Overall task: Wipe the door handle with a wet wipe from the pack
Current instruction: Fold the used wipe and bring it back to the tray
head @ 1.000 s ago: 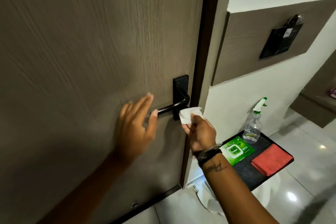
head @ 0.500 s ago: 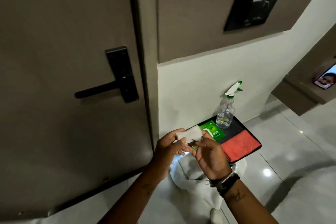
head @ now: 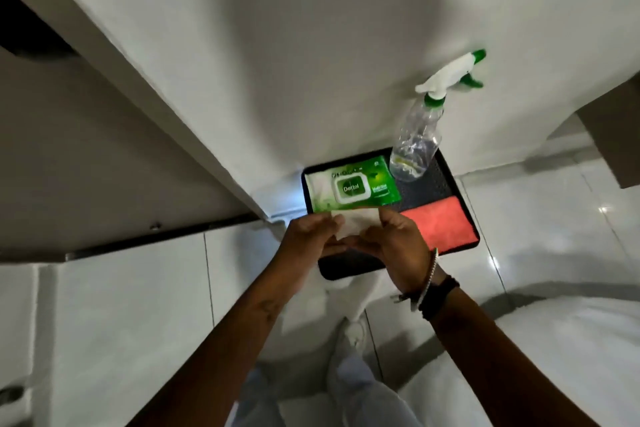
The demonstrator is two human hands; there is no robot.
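A white wet wipe [head: 356,222] is pinched between both hands, just above the near edge of the green wipe pack [head: 353,185]. My left hand [head: 308,236] grips the wipe's left side and my right hand [head: 394,243] grips its right side. The pack lies flat with its lid shut on a black tray [head: 349,269] on the floor. The door handle is out of view; only the lower part of the brown door [head: 86,166] shows at the left.
On the tray a clear spray bottle [head: 419,139] with a white and green trigger stands at the back, and a folded red cloth [head: 440,222] lies at the right. A white wall rises behind. My legs and white shoes stand on glossy floor tiles below.
The view has dropped from the door handle to the tray on the floor. My left hand left the door and joined my right hand on the wipe, both now lower, over the pack.
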